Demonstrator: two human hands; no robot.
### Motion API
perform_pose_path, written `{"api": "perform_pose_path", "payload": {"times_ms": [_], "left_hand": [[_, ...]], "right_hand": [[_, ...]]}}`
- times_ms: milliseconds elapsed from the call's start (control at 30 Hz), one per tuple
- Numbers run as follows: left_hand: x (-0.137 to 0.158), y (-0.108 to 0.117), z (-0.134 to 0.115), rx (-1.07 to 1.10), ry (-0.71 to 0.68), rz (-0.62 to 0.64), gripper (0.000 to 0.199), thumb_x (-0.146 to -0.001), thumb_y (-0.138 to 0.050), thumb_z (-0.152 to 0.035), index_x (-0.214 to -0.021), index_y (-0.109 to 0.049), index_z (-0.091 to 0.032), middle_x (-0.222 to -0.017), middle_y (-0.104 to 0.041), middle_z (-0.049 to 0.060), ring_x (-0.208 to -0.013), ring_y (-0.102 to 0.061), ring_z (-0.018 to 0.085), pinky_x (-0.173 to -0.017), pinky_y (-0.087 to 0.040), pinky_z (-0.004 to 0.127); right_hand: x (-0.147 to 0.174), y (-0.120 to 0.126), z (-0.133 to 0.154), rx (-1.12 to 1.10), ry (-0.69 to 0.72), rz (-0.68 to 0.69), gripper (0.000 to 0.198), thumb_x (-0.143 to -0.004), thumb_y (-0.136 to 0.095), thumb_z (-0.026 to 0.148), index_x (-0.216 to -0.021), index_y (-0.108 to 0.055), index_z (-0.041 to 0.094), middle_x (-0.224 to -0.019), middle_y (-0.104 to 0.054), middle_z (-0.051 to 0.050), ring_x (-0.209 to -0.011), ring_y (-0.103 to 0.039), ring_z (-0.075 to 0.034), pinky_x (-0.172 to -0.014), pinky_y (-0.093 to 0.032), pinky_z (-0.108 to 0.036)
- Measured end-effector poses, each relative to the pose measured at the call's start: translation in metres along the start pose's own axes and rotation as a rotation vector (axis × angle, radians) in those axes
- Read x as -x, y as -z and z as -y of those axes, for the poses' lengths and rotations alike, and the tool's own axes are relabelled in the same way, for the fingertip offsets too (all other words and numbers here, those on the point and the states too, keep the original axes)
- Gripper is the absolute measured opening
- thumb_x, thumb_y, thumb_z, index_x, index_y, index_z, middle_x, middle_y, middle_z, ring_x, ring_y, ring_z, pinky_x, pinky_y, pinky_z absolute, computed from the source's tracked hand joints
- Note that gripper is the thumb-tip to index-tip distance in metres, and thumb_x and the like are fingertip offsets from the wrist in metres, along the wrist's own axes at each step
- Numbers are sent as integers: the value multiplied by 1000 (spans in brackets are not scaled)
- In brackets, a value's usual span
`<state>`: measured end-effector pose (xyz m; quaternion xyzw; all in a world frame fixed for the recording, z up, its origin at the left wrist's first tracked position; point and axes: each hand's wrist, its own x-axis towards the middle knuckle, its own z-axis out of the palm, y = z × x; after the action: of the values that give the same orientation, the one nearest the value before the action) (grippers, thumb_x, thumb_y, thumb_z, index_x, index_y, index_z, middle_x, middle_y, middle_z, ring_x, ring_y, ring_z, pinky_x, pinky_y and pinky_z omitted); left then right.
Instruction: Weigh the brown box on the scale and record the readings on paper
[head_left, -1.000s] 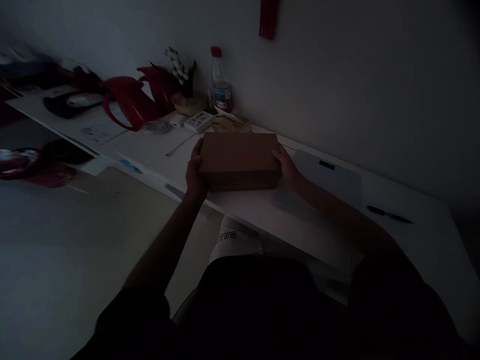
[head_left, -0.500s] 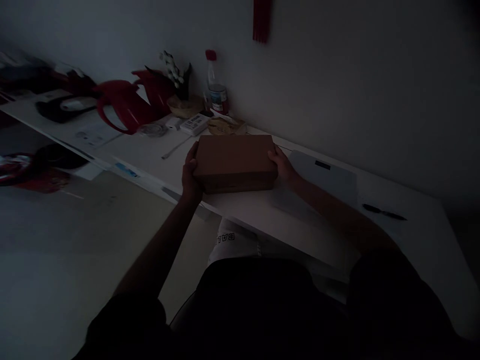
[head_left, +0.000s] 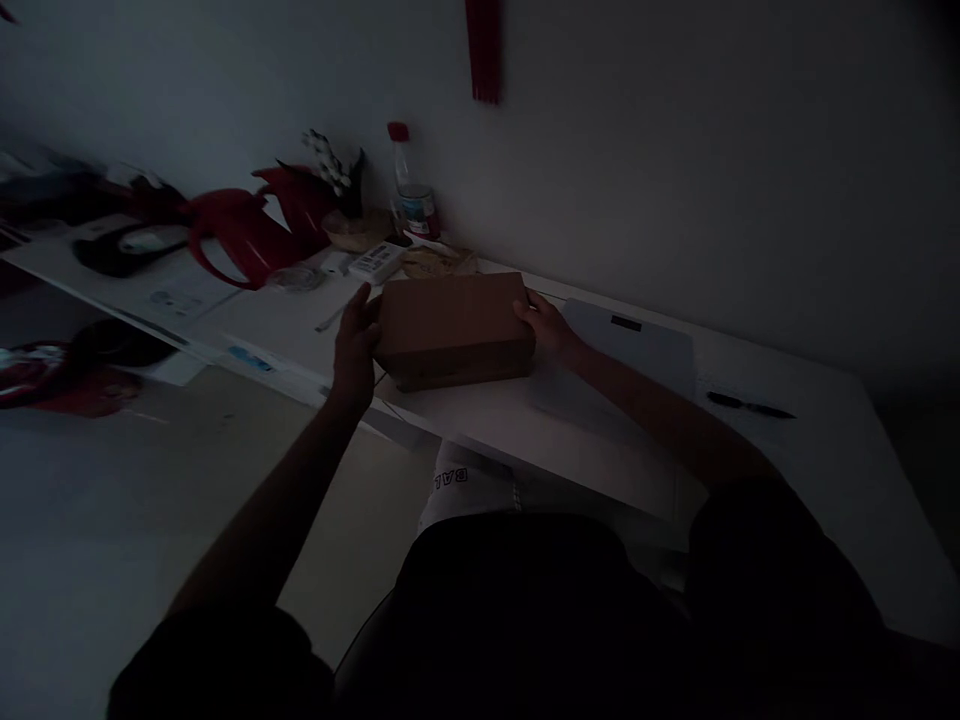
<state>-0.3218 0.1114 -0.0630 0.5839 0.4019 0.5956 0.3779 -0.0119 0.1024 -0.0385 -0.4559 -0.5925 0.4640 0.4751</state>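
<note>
A closed brown cardboard box (head_left: 454, 315) rests on the white desk (head_left: 600, 450) in front of me. My right hand (head_left: 547, 325) grips its right end, thumb on the top and fingers behind. At the left end is my left hand (head_left: 355, 345), its fingers apart and loosened from the box; whether a fingertip still touches the side is hard to tell in the dim light. Behind my right forearm lies a flat grey laptop-like panel (head_left: 652, 350) with a small dark label.
Farther left stand a red pitcher (head_left: 247, 235), a plastic bottle (head_left: 416, 205) with a red cap, and a white boxy device (head_left: 377, 263). A black pen-like object (head_left: 750, 405) lies to the right. The wall (head_left: 675, 180) rises behind the desk.
My left hand has loosened and drawn away to the left from the box's side. My right hand keeps its hold. The view has shifted slightly.
</note>
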Motion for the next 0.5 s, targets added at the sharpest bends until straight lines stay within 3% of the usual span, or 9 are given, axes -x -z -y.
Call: {"api": "perform_pose_path", "payload": {"times_ms": [67,167,233,333,500], "left_hand": [[-5,6,-8,-52,9,-12,104,-60,-83,-60,-145,-47,-12,-147,-56,19,-138,-49,41,-119,-34,62],[-11,11,-27,-247,-55,-9,86,-64,-86,-51,-137,-56,-16,-146,-58,15,-136,-51,39,-114,-40,63],[-10,9,-43,-427,-216,-6,72,-72,-80,-47,-135,-59,-17,-144,-59,13,-134,-54,36,-108,-47,59],[-4,-6,-72,-629,-574,29,53,-86,-67,-40,-133,-61,-16,-138,-63,11,-129,-58,30,-105,-51,51],[12,-58,-116,-695,-948,186,38,-99,-52,-34,-132,-59,-18,-135,-62,12,-131,-55,30,-111,-45,53]], "right_hand": [[3,3,2,98,50,-14,62,-95,-53,56,-145,-53,19,-146,-54,-8,-133,-54,-29,-114,-46,-46],[5,9,2,229,64,-116,59,-96,-55,49,-145,-55,15,-151,-49,-10,-141,-47,-29,-121,-38,-46],[5,16,1,272,51,-189,58,-96,-57,41,-146,-53,12,-152,-47,-13,-144,-44,-27,-124,-34,-43],[10,29,0,272,91,-186,58,-95,-57,38,-146,-52,12,-153,-46,-14,-143,-45,-24,-123,-36,-40],[38,55,7,327,263,-208,54,-96,-51,51,-136,-59,17,-143,-55,-12,-135,-53,-24,-116,-44,-41]]}}
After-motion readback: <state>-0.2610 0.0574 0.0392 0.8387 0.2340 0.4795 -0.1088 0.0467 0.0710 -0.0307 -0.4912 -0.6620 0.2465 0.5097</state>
